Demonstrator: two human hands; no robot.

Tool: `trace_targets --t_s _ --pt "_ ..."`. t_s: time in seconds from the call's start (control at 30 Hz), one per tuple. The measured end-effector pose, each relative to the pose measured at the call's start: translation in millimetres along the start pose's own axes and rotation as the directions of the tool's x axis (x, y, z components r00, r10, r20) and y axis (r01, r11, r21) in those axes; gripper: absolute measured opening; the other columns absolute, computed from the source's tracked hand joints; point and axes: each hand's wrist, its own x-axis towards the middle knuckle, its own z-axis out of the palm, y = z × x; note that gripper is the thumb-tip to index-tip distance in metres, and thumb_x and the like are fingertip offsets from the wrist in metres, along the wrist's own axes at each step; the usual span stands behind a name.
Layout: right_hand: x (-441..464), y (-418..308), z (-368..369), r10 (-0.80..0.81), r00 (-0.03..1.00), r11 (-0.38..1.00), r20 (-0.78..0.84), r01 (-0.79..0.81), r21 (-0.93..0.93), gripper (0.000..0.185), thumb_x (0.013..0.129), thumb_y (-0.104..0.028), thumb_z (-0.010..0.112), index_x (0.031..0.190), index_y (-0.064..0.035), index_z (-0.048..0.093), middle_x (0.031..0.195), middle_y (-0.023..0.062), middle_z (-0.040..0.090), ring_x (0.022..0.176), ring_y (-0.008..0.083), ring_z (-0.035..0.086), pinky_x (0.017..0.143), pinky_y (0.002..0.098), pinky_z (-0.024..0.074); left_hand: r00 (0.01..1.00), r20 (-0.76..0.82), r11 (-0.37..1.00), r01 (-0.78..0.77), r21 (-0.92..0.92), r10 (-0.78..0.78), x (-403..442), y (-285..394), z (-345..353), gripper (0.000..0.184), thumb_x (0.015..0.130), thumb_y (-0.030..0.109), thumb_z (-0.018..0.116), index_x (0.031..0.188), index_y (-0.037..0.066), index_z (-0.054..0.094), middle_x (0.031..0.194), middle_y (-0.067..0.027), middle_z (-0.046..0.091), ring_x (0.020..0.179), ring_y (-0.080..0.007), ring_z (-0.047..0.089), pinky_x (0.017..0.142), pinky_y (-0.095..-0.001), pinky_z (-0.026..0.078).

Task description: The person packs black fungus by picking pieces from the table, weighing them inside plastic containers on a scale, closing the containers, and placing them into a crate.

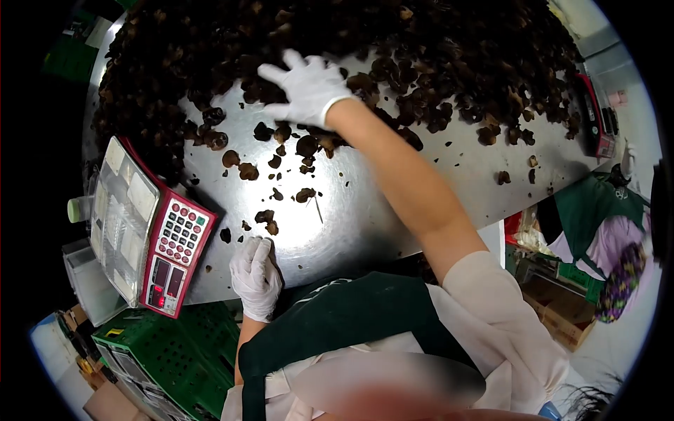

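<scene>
Dark brown, curled pieces (463, 42) that look like dried fungus lie in a large heap over the far side of a shiny metal table (337, 238). My right hand (309, 88), in a white glove, reaches over the near edge of the heap with its fingers spread. Near the table's front edge rests my left hand (256, 277), also gloved in white, its fingers curled together; what they hold, if anything, is hidden. Several loose pieces (267, 221) lie scattered between the two hands.
A red scale (179, 238) with a metal pan (123, 217) stands at the left. Green crates (168, 351) are below it. Another red scale (597, 116) sits at the far right, near a person in a green apron (597, 210). A cardboard box (558, 309) is lower right.
</scene>
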Motion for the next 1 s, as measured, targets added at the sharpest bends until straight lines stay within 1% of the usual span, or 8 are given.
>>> trace_targets --t_s 0.2,0.4,0.53,0.6,0.8,0.9,0.93,1.0 --pt "-73.0 -34.6 40.6 -0.39 0.917 0.92 -0.077 0.387 -0.06 0.068 0.093 -0.059 0.061 0.152 -0.0292 0.044 0.154 0.0101 0.043 0.144 0.0431 0.038 0.114 0.0713 0.0299 1.0 0.001 1.0 -0.001 0.025 0.001 3.1 1.3 -0.3 0.05 0.075 -0.012 0.074 0.119 0.008 0.063 0.107 -0.0132 0.066 0.095 -0.034 0.067 0.078 -0.0429 0.052" --pt "-94.2 2.2 -47.4 -0.21 0.976 0.952 0.057 0.192 0.238 0.059 0.089 -0.052 0.066 0.14 -0.0232 0.057 0.153 0.012 0.044 0.142 0.0402 0.041 0.116 0.064 0.0343 0.999 0.019 0.995 0.049 0.087 -0.051 -0.6 1.3 0.5 0.042 0.078 -0.004 0.077 0.116 0.011 0.066 0.11 -0.0085 0.067 0.102 -0.0321 0.067 0.087 -0.0421 0.052" --pt "-27.8 55.6 -53.6 0.007 0.941 1.0 -0.337 -0.011 -0.011 0.054 0.097 -0.05 0.059 0.144 -0.0226 0.059 0.16 0.0106 0.041 0.142 0.0345 0.043 0.119 0.0492 0.034 0.999 0.033 0.995 0.039 0.087 -0.042 -0.1 2.1 -2.1 0.042 0.078 -0.002 0.076 0.116 0.011 0.067 0.111 -0.0078 0.067 0.104 -0.0306 0.066 0.087 -0.0416 0.052" --pt "11.8 67.8 -36.5 -0.062 0.854 0.994 -0.517 0.008 -0.107 0.054 0.094 -0.049 0.064 0.132 -0.0106 0.061 0.127 0.0177 0.062 0.124 0.0381 0.057 0.104 0.0464 0.0481 0.999 0.023 0.997 0.025 0.073 -0.027 1.6 2.5 -2.1 0.042 0.078 -0.002 0.077 0.116 0.011 0.067 0.112 -0.0078 0.066 0.103 -0.0302 0.066 0.087 -0.0417 0.052" --pt "36.2 4.5 -26.8 -0.027 0.999 0.998 0.032 0.028 -0.047 0.065 0.09 -0.056 0.063 0.143 -0.0197 0.055 0.155 0.0178 0.038 0.137 0.0457 0.043 0.111 0.058 0.0404 1.0 0.016 0.999 0.024 0.048 -0.025 1.6 0.3 -1.7 0.042 0.077 -0.004 0.077 0.116 0.01 0.067 0.11 -0.0084 0.065 0.102 -0.0306 0.065 0.085 -0.0418 0.053" --pt "14.4 7.8 -22.4 -0.199 0.976 0.98 0.087 0.201 -0.011 0.068 0.091 -0.054 0.063 0.149 -0.0224 0.05 0.165 0.0202 0.026 0.144 0.0462 0.037 0.116 0.0587 0.0344 1.0 0.007 1.0 0.018 0.008 -0.018 -1.0 -2.1 1.6 0.043 0.075 -0.006 0.075 0.115 0.009 0.067 0.111 -0.0089 0.064 0.102 -0.0313 0.065 0.086 -0.0419 0.052" --pt "-3.0 15.3 -15.5 -0.366 0.915 0.93 -0.17 0.35 -0.116 0.052 0.093 -0.042 0.066 0.137 -0.0139 0.061 0.147 0.0188 0.052 0.127 0.0366 0.056 0.107 0.0508 0.0463 1.0 0.01 1.0 0.014 -0.002 -0.014 -1.5 -1.8 1.4 0.043 0.075 -0.006 0.075 0.115 0.009 0.067 0.111 -0.0089 0.064 0.102 -0.0313 0.065 0.086 -0.0419 0.052" --pt "-22.0 31.7 -3.1 -0.289 0.948 0.95 -0.131 0.267 -0.164 0.055 0.093 -0.05 0.063 0.142 -0.0255 0.058 0.159 0.0049 0.04 0.145 0.0337 0.039 0.118 0.0607 0.0302 1.0 0.002 1.0 0.016 0.007 -0.016 -1.9 -1.9 1.4 0.043 0.075 -0.006 0.074 0.115 0.009 0.068 0.111 -0.009 0.065 0.102 -0.0309 0.065 0.087 -0.0417 0.052"
